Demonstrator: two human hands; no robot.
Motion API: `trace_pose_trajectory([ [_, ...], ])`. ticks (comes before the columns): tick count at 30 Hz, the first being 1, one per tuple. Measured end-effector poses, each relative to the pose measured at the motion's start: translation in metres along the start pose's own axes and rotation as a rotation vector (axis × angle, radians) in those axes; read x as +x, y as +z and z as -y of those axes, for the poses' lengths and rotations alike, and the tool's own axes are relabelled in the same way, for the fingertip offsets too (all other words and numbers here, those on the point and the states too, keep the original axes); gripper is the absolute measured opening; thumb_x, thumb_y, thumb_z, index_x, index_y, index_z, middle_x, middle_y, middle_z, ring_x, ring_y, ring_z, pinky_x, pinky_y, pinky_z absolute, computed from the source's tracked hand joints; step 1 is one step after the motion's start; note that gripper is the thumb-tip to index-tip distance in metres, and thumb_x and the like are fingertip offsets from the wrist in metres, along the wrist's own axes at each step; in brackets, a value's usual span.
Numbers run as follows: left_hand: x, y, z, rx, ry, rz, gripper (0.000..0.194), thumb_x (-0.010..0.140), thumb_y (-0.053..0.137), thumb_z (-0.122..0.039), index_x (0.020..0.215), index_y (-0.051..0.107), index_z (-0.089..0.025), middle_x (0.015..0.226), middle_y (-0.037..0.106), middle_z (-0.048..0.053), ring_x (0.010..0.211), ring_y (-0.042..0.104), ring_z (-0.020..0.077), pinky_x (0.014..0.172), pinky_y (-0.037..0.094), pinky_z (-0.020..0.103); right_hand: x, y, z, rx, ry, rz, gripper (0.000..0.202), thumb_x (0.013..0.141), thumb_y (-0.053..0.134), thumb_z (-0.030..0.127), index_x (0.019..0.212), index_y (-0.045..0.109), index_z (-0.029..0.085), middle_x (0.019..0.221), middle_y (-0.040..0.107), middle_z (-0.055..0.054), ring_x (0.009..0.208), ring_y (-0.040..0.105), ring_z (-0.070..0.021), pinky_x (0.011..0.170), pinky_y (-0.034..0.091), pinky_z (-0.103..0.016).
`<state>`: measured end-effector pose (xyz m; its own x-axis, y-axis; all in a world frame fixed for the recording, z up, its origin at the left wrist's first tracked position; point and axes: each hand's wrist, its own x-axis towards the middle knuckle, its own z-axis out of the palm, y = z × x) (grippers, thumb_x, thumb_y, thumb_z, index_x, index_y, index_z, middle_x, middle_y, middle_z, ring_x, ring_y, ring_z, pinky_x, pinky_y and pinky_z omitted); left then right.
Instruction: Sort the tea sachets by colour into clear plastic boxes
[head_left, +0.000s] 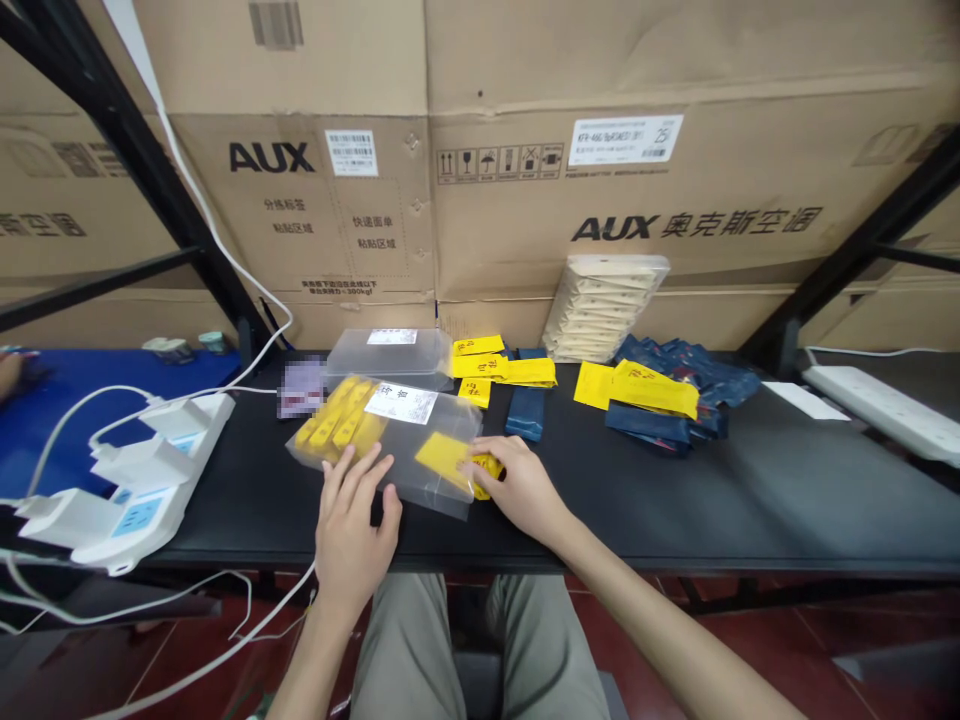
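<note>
A clear plastic box (pixel 409 470) lies on the black table before me, with a white label on top and several yellow packets (pixel 341 412) lined up in its left part. My left hand (pixel 354 530) rests on the box's near left side, its fingers spread over the plastic. At the right end, my right hand (pixel 517 485) pinches a yellow packet (pixel 486 478); part of yellow packaging shows through the plastic just left of my fingers. Behind the box lies a second clear plastic box (pixel 388 360). Loose yellow packets (pixel 480 362) and a dark blue packet (pixel 526 413) lie to its right.
Further right are more yellow packets (pixel 637 388) and a pile of dark blue packets (pixel 694 368). A clear box of cream packets (pixel 604 305) leans against tall cartons (pixel 510 220). White power strips (pixel 161 480) with cables sit at the left; another (pixel 892 405) lies at the right.
</note>
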<state>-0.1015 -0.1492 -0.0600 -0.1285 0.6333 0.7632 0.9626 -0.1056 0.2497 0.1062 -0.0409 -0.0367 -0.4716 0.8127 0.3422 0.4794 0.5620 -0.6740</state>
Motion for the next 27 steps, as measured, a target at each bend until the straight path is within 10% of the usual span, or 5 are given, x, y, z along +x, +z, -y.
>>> trace_pose_trajectory([
  [11, 0.0, 0.0, 0.001, -0.015, -0.006, 0.003, 0.037, 0.09, 0.054, -0.015, 0.126, 0.057, -0.023, 0.13, 0.065, 0.008, 0.138, 0.045, 0.0297, 0.116, 0.033, 0.06, -0.005, 0.0, 0.006, -0.271, -0.288, 0.259, 0.053, 0.102, 0.04, 0.043, 0.149, 0.042, 0.018, 0.156, 0.039, -0.014, 0.141, 0.04, -0.0271, 0.113, 0.038, -0.05],
  [27, 0.0, 0.0, 0.001, -0.001, 0.001, -0.001, 0.037, 0.089, 0.056, -0.015, 0.126, 0.057, -0.021, 0.131, 0.065, 0.007, 0.138, 0.044, 0.0294, 0.117, 0.033, 0.059, 0.041, 0.029, 0.02, -0.276, -0.391, 0.286, 0.071, 0.088, 0.06, 0.059, 0.146, 0.045, 0.02, 0.144, 0.05, -0.015, 0.122, 0.05, -0.0295, 0.104, 0.042, -0.047],
])
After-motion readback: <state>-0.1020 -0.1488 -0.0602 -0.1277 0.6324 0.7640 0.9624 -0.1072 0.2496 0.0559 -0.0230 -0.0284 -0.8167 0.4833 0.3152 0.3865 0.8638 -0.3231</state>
